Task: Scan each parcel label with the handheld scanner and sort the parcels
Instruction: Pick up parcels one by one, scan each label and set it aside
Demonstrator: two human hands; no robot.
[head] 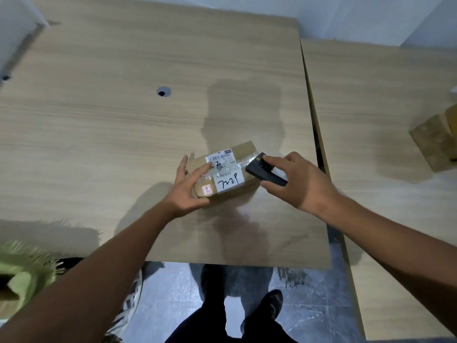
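Head view, parcel: the brown parcel (243, 148) is lying flat on the wooden table (111, 125), with its white label (228, 180) facing up at you.
Left hand: your left hand (190, 191) is resting on the parcel's left end, fingers nearly straight and spread, the forefinger lying across the label and the thumb along the near edge.
Right hand: your right hand (295, 180) is pinching the black scanner (259, 168) between thumb and fingers.
Scanner: it is hovering at the parcel's right end, tilted, its front pointing toward the label; whether it is touching the cardboard you cannot tell.
Surface: pale wood grain is running across the table, and a round cable hole (163, 92) is sitting well apart, beyond and left of the parcel.
Second table (376, 115): it is standing right of the parcel across a narrow gap, carrying another cardboard box (432, 144) at the frame's edge.
Room: white walls (371, 13) are rising beyond the parcel; below its near side a grey marbled floor (173, 293) is showing under your dark shoes (274, 303).
Near left: something green and fringed (22, 271) is blurring out.
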